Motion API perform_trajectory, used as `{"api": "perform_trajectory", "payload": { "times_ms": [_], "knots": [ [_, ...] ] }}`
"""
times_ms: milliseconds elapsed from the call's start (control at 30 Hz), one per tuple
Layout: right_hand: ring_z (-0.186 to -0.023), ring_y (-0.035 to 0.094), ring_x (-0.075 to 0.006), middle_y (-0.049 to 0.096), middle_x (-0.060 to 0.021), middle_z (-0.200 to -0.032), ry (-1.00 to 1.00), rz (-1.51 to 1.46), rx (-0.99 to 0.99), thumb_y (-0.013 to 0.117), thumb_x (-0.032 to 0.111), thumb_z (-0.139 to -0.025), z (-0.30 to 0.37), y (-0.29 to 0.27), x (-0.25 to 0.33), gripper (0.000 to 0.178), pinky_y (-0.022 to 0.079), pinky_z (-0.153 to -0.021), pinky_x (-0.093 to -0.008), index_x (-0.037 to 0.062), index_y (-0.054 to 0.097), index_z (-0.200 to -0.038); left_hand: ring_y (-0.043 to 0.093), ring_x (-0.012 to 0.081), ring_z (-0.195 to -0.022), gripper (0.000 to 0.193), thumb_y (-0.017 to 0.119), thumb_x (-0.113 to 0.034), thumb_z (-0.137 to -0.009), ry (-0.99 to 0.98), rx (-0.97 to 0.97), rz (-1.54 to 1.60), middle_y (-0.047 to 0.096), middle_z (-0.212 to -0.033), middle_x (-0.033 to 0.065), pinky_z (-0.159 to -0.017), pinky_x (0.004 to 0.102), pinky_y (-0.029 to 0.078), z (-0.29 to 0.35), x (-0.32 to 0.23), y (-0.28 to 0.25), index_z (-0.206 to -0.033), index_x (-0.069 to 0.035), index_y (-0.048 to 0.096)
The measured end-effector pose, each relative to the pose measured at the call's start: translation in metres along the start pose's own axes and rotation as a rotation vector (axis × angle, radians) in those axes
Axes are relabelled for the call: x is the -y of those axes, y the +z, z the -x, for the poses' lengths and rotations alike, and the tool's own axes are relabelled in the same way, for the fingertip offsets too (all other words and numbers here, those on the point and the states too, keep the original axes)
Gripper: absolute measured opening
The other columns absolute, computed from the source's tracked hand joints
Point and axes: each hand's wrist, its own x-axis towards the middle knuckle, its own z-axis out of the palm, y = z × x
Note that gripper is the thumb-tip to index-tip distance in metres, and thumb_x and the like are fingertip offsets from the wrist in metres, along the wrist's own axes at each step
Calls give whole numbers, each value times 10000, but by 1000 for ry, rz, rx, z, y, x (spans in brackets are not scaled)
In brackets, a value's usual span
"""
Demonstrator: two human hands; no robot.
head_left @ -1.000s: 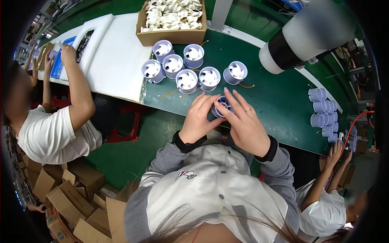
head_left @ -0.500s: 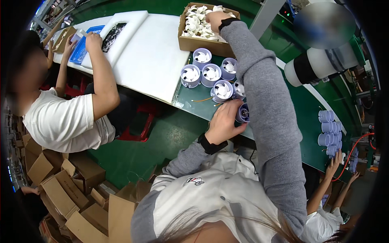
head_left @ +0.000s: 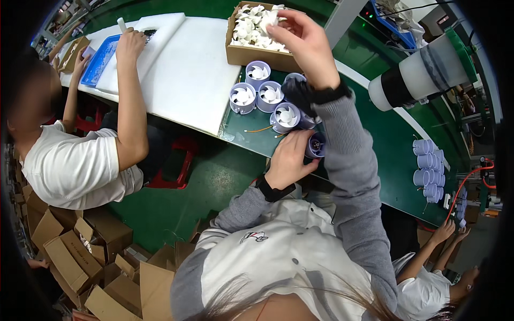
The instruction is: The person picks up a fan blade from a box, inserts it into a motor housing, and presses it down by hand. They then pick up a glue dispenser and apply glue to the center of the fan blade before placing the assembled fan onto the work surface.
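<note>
My left hand (head_left: 289, 160) is closed around a round purple fan housing (head_left: 316, 145) at the table's near edge. The housing's inside shows a dark centre and no white blades. Above the cardboard box (head_left: 257, 56), my right hand (head_left: 310, 47) pinches a white fan impeller (head_left: 271, 19) between thumb and fingers. More white impellers (head_left: 249, 29) fill that box. Between the box and my left hand stand several purple housings with white impellers in them, such as one fan (head_left: 285, 117) with a thin orange wire. My right wrist partly hides others.
White foam sheets (head_left: 187, 69) cover the table at left, where a co-worker (head_left: 80, 160) handles things over a blue tray (head_left: 100, 61). Stacked purple housings (head_left: 428, 166) stand at the far right, near another person's hands. A white-and-black cylinder (head_left: 417, 72) juts in at upper right.
My right hand has lifted out of the box and come back nearer with a white impeller. My left hand stays on the housing. The other person's hands at right have drawn back from the stack.
</note>
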Motion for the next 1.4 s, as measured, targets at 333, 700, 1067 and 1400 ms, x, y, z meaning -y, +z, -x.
{"api": "perform_trajectory", "payload": {
  "times_ms": [333, 700, 1067, 1400],
  "knots": [
    [-750, 446, -143, 541, -114, -974, 334, -1508, 248, 474, 317, -903, 164, -37, 40, 380, 366, -595, -262, -3, 492, -1107, 556, 356, -1015, 596, 786, -171, -622, -90, -12, 159, 588, -1058, 161, -851, 421, 454, 5, 7, 6, -1134, -36, 513],
    [-777, 565, -222, 583, -90, -874, -309, 622, 73, 694, 106, -716, 173, -92, 6, 249, 412, -652, -323, 16, 616, -935, 568, 360, -1000, 625, 778, -121, -651, -23, -30, 24, 588, -1079, 172, -825, 410, 473, -1, -3, -5, -1193, -17, 485],
    [-851, 544, -240, 601, -78, -948, -80, 786, 348, 710, 120, -726, 174, -87, -1, 206, 419, -740, -364, 49, 674, -916, 568, 357, -995, 611, 766, -122, -676, 1, -32, 37, 584, -1086, 180, -822, 410, 474, 0, 1, -3, -1207, -19, 482],
    [-1160, 469, -330, 490, -101, -1335, -185, 921, 237, 708, 237, -763, 202, -80, -12, 384, 399, -881, -424, 83, 622, -1104, 559, 363, -1021, 643, 759, -125, -657, -7, -10, 18, 575, -1110, 183, -830, 412, 471, 1, 1, -3, -1225, -20, 478]
  ]
}}
